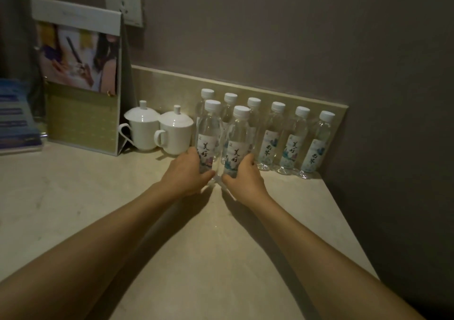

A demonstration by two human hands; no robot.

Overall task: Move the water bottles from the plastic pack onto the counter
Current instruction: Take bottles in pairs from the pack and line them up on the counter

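Several clear water bottles with white caps stand in a row along the low backsplash on the beige counter (73, 196); the rightmost bottle (317, 145) is near the corner. Two more bottles stand upright in front of the row. My left hand (186, 172) grips the lower part of the front left bottle (208, 132). Beside it, my right hand (242, 174) grips the base of the front right bottle (237, 137). Both front bottles appear to touch the counter. No plastic pack is in view.
Two white lidded cups (172, 132) stand just left of the bottles. A standing paper bag or display card (81, 86) and a blue brochure holder (17, 115) are at the far left. A wall outlet (122, 0) is above. The wall closes the right side.
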